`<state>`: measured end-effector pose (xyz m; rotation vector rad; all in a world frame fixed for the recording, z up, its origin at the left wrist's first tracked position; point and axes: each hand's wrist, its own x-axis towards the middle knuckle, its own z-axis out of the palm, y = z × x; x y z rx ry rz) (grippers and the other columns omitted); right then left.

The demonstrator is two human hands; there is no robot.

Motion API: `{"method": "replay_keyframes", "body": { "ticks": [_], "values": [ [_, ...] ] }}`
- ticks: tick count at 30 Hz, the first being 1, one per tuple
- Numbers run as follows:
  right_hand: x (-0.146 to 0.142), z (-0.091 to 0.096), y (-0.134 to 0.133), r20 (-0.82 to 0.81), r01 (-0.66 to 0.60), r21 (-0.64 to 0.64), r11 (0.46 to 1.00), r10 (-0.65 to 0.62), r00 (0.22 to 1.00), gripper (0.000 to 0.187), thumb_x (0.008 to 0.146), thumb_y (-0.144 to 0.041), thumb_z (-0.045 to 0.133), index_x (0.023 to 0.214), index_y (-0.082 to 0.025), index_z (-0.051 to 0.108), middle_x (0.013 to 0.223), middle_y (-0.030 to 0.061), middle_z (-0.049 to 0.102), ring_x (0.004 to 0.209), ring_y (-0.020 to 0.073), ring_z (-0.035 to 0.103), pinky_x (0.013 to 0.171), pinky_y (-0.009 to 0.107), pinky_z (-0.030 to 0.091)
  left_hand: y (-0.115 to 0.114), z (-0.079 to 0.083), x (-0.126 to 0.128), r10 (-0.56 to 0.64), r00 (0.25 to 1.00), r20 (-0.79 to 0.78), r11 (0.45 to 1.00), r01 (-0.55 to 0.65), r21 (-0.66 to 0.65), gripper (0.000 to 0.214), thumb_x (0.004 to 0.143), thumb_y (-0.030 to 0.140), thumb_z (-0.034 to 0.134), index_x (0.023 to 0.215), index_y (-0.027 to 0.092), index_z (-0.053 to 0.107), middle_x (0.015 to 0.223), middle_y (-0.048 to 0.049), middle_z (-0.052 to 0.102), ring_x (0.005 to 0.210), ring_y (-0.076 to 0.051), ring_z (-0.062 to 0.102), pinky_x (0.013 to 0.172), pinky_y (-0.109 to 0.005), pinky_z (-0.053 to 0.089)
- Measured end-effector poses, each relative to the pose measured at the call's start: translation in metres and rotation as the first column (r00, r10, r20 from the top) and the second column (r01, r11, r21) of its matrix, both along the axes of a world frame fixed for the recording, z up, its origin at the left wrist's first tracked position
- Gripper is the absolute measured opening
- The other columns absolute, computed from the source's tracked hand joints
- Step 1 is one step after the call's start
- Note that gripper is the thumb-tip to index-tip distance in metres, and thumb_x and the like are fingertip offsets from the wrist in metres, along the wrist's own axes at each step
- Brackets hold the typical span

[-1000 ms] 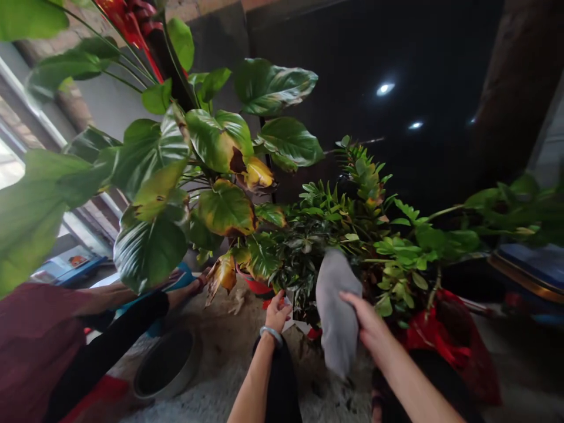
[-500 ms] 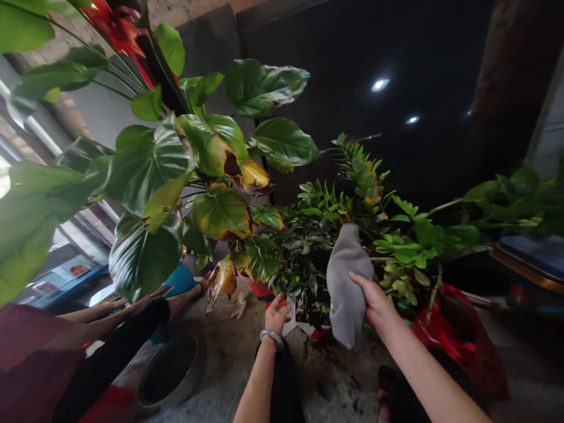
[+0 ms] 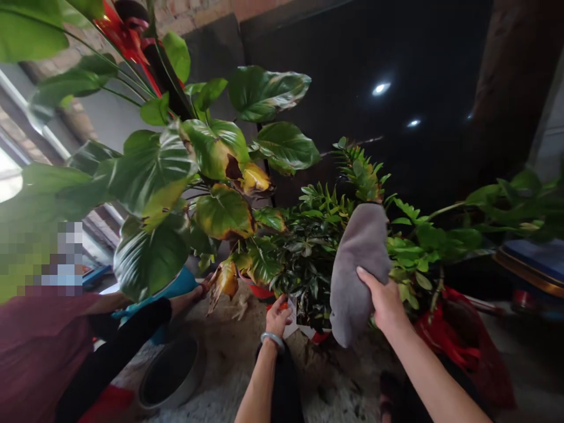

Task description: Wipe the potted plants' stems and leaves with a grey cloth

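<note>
My right hand [image 3: 388, 302] is closed around a soft grey cloth [image 3: 359, 276], which bunches upright in front of the leafy plants. To its left, a dark-leaved potted plant [image 3: 308, 276] stands low in a white planter [image 3: 291, 323] with red at its base. At the left side of that planter is my left hand [image 3: 277, 317], a bangle on its wrist. Its fingers are apart and partly bent, close to a small orange-red patch; whether they touch the planter is unclear. Above it spreads a large plant [image 3: 224, 211] with yellowed, browned leaves.
A person in a maroon top [image 3: 39, 346] crouches at the left, one hand near a withered leaf. A grey bucket [image 3: 170, 373] and a blue container [image 3: 178, 285] stand there. A red bag [image 3: 467, 346] lies at the right, near a blue-topped stool [image 3: 533, 261].
The grey cloth has turned and shifted slightly right and up with my right hand. My left hand has barely moved. The person at the left has shifted a little.
</note>
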<state>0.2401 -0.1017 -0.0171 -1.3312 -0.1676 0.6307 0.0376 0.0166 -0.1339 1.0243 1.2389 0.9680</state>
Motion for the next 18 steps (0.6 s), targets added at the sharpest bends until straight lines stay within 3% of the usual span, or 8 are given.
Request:
{"method": "replay_keyframes", "body": {
  "ticks": [4,7,10,13,15,18],
  "values": [
    [-0.031,-0.029,-0.014,-0.301,-0.293,-0.064,0.954,0.261,0.917,0.036,0.038,-0.04,0.074,0.066,-0.019,0.066,0.06,0.0096,0.071,0.075,0.0335,0.071,0.063,0.039,0.055,-0.001,0.002,-0.004,0.01,1.0,0.006,1.0,-0.01,-0.012,0.066,0.044,0.021,0.073,0.109,0.01,0.073,0.061,0.0006,0.061,0.064,-0.016,0.058,0.055,-0.026,0.046],
    [-0.051,-0.037,-0.045,-0.303,-0.362,-0.132,0.923,0.311,0.901,0.039,0.038,-0.044,0.076,0.066,-0.017,0.069,0.061,0.0101,0.072,0.074,0.034,0.071,0.062,0.038,0.055,0.0,0.002,-0.009,0.009,1.0,0.022,1.0,-0.009,-0.013,0.064,0.046,0.019,0.072,0.108,0.009,0.072,0.06,0.0007,0.062,0.061,-0.015,0.057,0.053,-0.025,0.047],
    [-0.042,-0.018,-0.055,-0.112,-0.251,-0.119,0.961,0.238,0.965,0.043,0.043,-0.047,0.079,0.074,-0.017,0.07,0.07,0.0095,0.075,0.079,0.0341,0.071,0.066,0.039,0.056,0.002,0.001,-0.011,0.006,1.0,0.024,1.0,-0.006,-0.015,0.066,0.047,0.017,0.074,0.111,0.008,0.071,0.061,0.0003,0.064,0.06,-0.015,0.057,0.052,-0.025,0.047],
    [-0.017,0.01,-0.03,0.137,-0.02,-0.014,1.0,0.022,0.99,0.044,0.047,-0.043,0.08,0.083,-0.02,0.07,0.085,0.009,0.077,0.092,0.0326,0.07,0.077,0.038,0.055,0.002,-0.002,-0.007,0.006,1.0,0.007,1.0,-0.006,-0.014,0.068,0.048,0.017,0.076,0.116,0.007,0.068,0.061,0.0004,0.063,0.061,-0.016,0.059,0.053,-0.025,0.047],
    [-0.006,0.016,-0.005,0.125,0.035,0.031,0.999,-0.039,0.991,0.041,0.049,-0.042,0.077,0.083,-0.022,0.067,0.09,0.0079,0.077,0.097,0.0305,0.068,0.08,0.036,0.055,0.002,-0.005,-0.003,0.041,0.998,-0.037,0.999,-0.041,-0.01,0.07,0.053,0.015,0.073,0.122,0.007,0.064,0.062,0.0003,0.063,0.063,-0.017,0.061,0.055,-0.026,0.048],
    [-0.012,-0.001,0.014,-0.055,-0.077,-0.026,0.997,0.075,0.996,0.034,0.042,-0.037,0.074,0.071,-0.021,0.065,0.072,0.0077,0.075,0.085,0.0327,0.07,0.069,0.038,0.055,0.005,-0.013,0.001,0.215,0.96,-0.179,0.977,-0.211,0.043,0.071,0.059,0.009,0.068,0.13,0.007,0.058,0.077,-0.0055,0.067,0.075,-0.021,0.065,0.067,-0.029,0.052]
  ]
}}
